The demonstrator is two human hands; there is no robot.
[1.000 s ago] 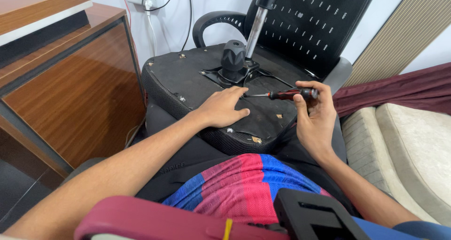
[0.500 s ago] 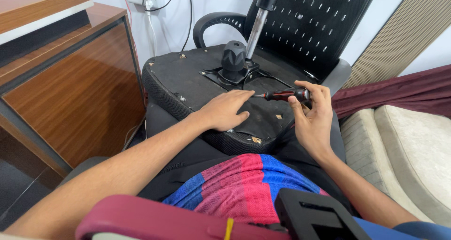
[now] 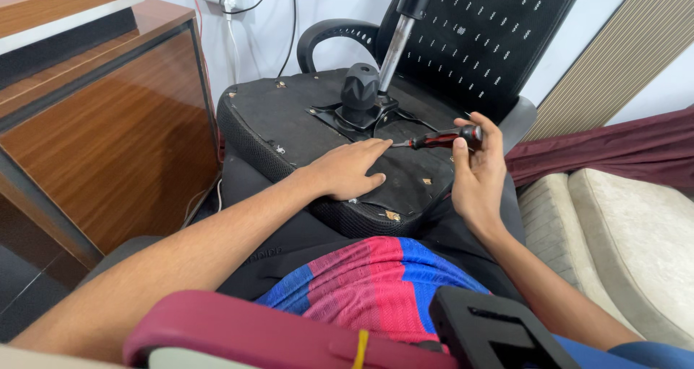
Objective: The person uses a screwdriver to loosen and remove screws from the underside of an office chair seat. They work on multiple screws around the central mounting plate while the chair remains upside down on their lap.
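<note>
Left hand [image 3: 345, 170]: flat, fingers spread, pressing the seat [image 3: 289, 119] underside.
Right hand [image 3: 477, 174]: pinching screwdriver [image 3: 441, 138] handle, right of seat's post mount [image 3: 359, 94].
Tip: keep blade square, seat braced.

We have one view, worn on the head, looking steeply down and forward over our own lap, close to the overturned chair seat [image 3: 303, 123], with the wooden cabinet [image 3: 108, 130] at its left edge.
</note>
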